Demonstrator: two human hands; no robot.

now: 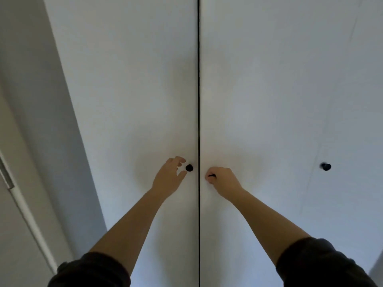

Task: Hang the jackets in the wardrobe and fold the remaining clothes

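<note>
Right grip (219, 179) clasps right knob (211, 175); left grip (170, 175) spread beside left knob (189, 168).

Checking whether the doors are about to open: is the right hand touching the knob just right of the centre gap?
Touching. The head view shows the right hand curled round the black knob, partly hiding it.

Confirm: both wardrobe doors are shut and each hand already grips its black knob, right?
Not quite. In the head view only the right hand grips the right knob; the left hand is open, fingers spread beside the left knob, not closed on it. The wardrobe doors are shut.
</note>
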